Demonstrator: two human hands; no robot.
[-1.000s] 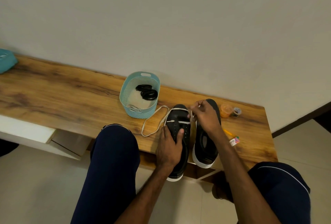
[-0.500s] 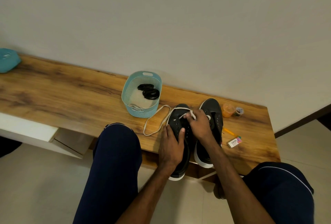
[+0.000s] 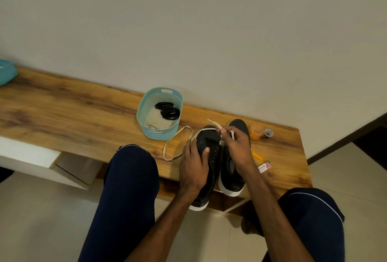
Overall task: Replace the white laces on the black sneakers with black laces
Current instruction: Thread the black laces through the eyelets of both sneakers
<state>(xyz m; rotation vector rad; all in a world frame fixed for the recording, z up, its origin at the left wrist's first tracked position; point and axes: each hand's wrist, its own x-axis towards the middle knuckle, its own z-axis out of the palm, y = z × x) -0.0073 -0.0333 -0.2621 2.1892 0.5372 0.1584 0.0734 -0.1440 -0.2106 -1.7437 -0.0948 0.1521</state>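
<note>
A light blue perforated plastic basket [image 3: 140,115] stands on a wooden tabletop [image 3: 62,110] near the wall; inside it lie coiled black laces [image 3: 168,111] toward the far end, and a pale strand, hard to make out, at the near end; to the right of the shoes sit a small translucent orange tub [image 3: 256,132] and, touching it, a small clear jar [image 3: 268,134] whose dark contents cannot be identified. Two black sneakers rest side by side with toes toward the wall and white-soled heels at the table's near edge; the left hand [image 3: 193,169] lies over the left sneaker [image 3: 209,138], its fingers fairly straight along the shoe's outer side and its thumb stretched across the bare eyelets, pressing down rather than clenching; the right hand [image 3: 236,148], above the right sneaker [image 3: 240,124], has its fingertips closed in a pinch on the white lace [image 3: 178,134], whose tipped end pokes out beyond the fingers toward the wall. From that pinch the lace crosses the toe of the left sneaker and falls in a loose loop on the tabletop between the basket and the shoe. A yellow pencil [image 3: 258,155] and a wrapped eraser [image 3: 264,167] lie just beside the right wrist; a teal object [image 3: 6,71] shows at the table's far left; the person's knees, in navy trousers, frame the scene.
</note>
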